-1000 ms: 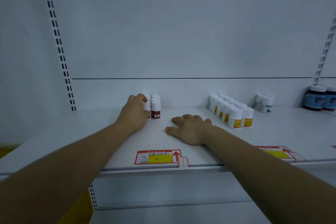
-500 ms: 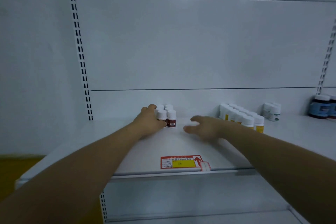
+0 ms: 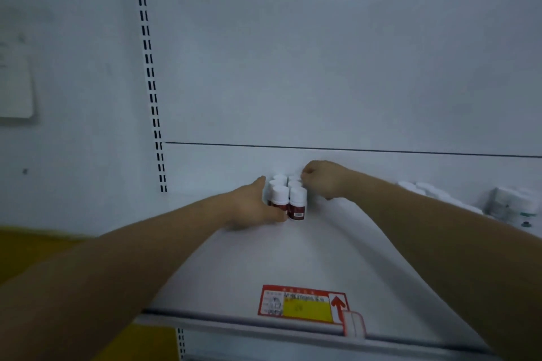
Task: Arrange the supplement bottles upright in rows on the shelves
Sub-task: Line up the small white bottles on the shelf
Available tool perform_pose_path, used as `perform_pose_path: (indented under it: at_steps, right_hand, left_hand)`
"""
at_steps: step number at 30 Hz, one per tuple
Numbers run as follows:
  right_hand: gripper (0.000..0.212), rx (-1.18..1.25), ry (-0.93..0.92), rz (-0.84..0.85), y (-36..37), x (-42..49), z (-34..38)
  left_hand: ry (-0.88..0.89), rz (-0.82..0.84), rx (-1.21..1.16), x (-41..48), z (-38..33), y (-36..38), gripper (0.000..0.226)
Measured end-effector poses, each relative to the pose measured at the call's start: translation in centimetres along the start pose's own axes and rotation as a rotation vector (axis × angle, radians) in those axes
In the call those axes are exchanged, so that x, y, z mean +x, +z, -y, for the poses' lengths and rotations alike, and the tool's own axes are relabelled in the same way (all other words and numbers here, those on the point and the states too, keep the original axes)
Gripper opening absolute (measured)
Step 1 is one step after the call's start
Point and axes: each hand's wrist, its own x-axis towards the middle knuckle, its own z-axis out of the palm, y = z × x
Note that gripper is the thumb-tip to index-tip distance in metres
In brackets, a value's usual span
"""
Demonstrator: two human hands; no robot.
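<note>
Fingers of my left hand press straight against the bottles standing in two rows on the shelf, while my right hand curls at the back bottle, and I cannot tell if it grips.

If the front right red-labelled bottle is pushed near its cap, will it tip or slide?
Probably it would tip: the front right bottle stands taller than it is wide. A push low on its label would more likely slide it, since the shelf looks smooth. The bottles behind it may stop it falling backward.
</note>
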Motion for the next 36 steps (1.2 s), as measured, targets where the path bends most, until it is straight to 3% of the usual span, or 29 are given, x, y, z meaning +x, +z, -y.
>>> perform_pose_path:
  at_steps: [1,5,16,24,29,33,36]
  right_hand:
    - [0.031,0.0,-0.007,0.024,0.1,0.3,0.1]
    - [0.027,0.012,-0.056,0.051,0.2,0.6,0.4]
    - [0.031,0.058,-0.108,-0.008,0.4,-0.6,0.0]
    - [0.035,0.082,-0.163,0.005,1.5,-1.4,-0.7]
    - [0.027,0.102,-0.158,-0.026,2.2,-1.5,-0.6]
    - [0.024,0.076,-0.144,-0.037,2.5,-1.4,-0.6]
    - [0.031,0.124,-0.125,-0.042,2.5,-1.4,-0.6]
  left_hand:
    - [-0.008,0.006,0.001,0.3,0.3,0.1,0.029]
    - [-0.034,-0.007,-0.051,0.8,0.4,0.9,0.071]
    - [0.02,-0.021,-0.114,0.6,0.6,1.9,0.075]
    - [0.046,-0.043,-0.035,1.0,1.0,2.1,0.048]
    - [0.058,-0.06,-0.057,1.0,1.0,2.0,0.065]
    - [0.077,-0.065,-0.061,0.9,1.0,2.1,0.067]
    - [0.091,-0.055,-0.054,0.7,0.9,2.1,0.07]
